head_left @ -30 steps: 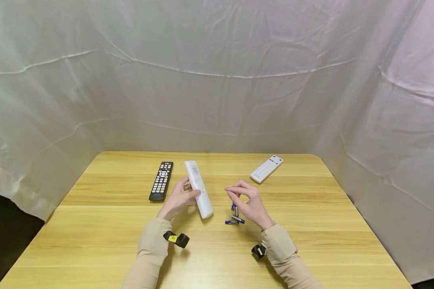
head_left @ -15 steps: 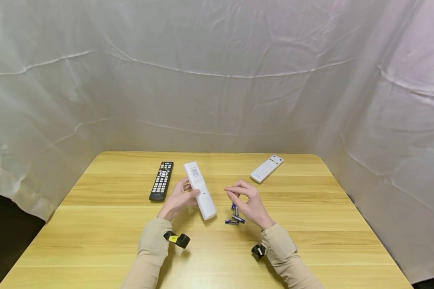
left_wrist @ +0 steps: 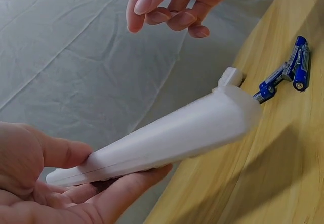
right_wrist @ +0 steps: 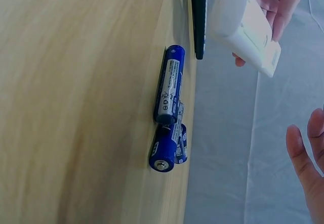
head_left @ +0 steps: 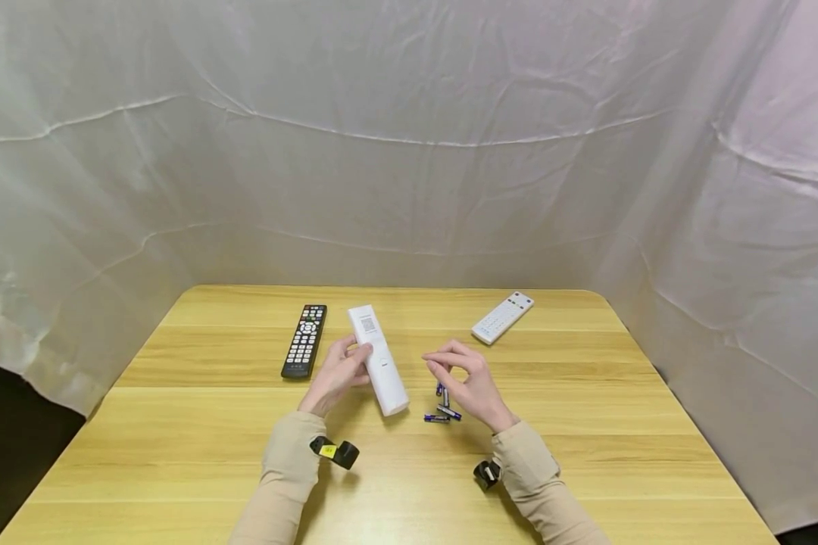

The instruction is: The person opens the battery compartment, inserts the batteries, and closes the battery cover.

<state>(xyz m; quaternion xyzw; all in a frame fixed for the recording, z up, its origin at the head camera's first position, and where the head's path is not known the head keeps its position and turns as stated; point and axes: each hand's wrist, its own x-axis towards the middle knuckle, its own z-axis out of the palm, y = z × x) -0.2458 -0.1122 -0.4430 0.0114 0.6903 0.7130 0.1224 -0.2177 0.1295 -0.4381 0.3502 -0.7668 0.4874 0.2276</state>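
Note:
My left hand [head_left: 337, 376] grips a white remote control [head_left: 385, 378] above the table, thumb on the back and fingers beneath. Its back, bearing a printed label, faces up in the head view. In the left wrist view the same remote [left_wrist: 172, 135] is pinched near one end. To its right hovers my right hand [head_left: 473, 384], thumb and forefinger close together with nothing visible between them. Several blue batteries [head_left: 444, 409] lie on the table just left of and below that hand. The right wrist view shows the batteries [right_wrist: 169, 87] in a loose pile, some partly hidden.
A black remote [head_left: 304, 342] with white buttons lies left of my left hand. Farther back on the right lies another white remote [head_left: 503, 318], buttons up. Pale cloth [head_left: 409, 189] hangs around the back and sides of the wooden table [head_left: 586, 454].
The white remote has turned so that its back faces the camera more fully. My left thumb has slid farther up along it. The right hand has stayed in place.

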